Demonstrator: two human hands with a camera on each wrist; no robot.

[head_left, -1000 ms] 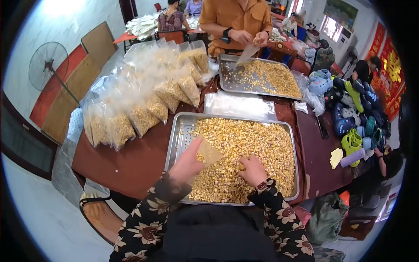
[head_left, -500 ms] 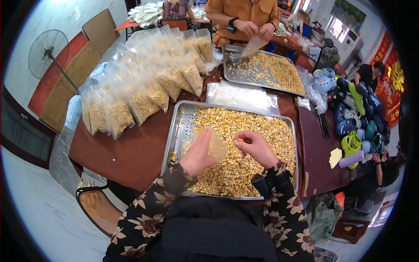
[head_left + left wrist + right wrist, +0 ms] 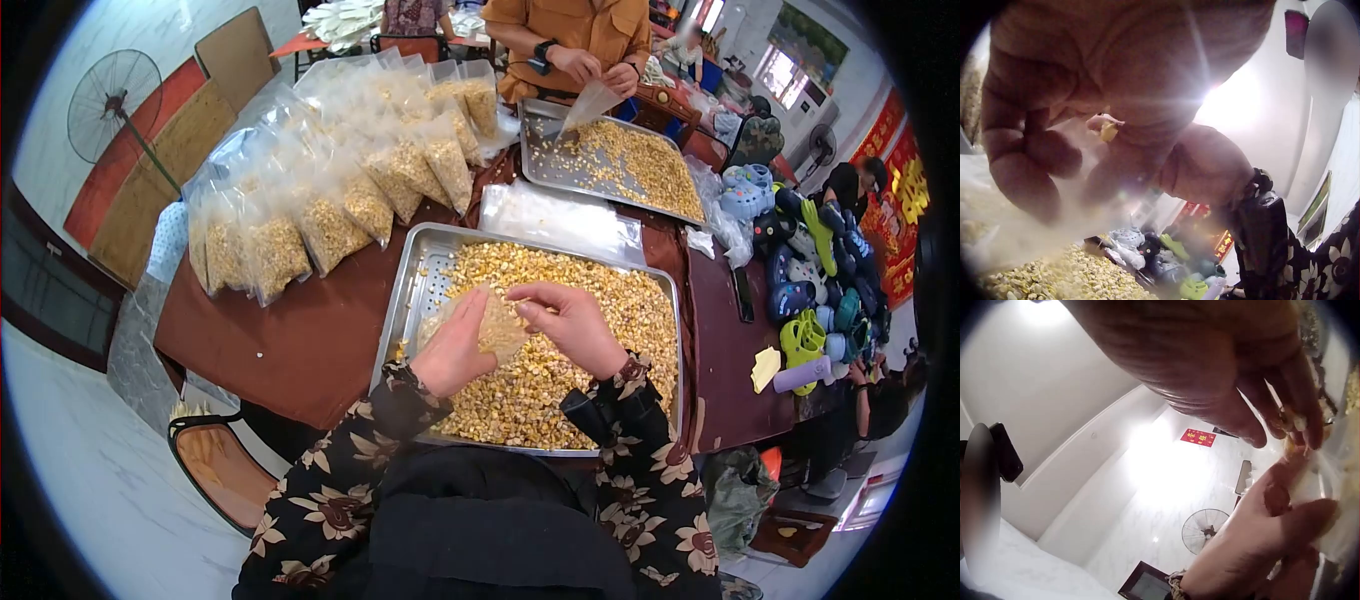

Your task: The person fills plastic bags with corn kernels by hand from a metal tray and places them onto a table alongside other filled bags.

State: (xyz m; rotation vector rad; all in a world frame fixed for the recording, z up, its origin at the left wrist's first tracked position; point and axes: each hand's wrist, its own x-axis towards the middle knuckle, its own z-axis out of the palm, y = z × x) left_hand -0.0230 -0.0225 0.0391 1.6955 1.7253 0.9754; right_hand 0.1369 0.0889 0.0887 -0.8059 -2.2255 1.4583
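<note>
Your left fingers are holding a clear bag above the tray; your right fingers are pinching a few kernels beside it. You're apparently filling it; the next move is probably calling for releasing them inside.

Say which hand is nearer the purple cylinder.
Right. The right hand is left of the purple cylinder, over the tray; the left hand, gripping a bag, is farther left.

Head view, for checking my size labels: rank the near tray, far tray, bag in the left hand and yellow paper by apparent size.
1. Near tray, helped by nearness
2. Far tray
3. Held bag, partly hidden
4. Yellow paper
</note>
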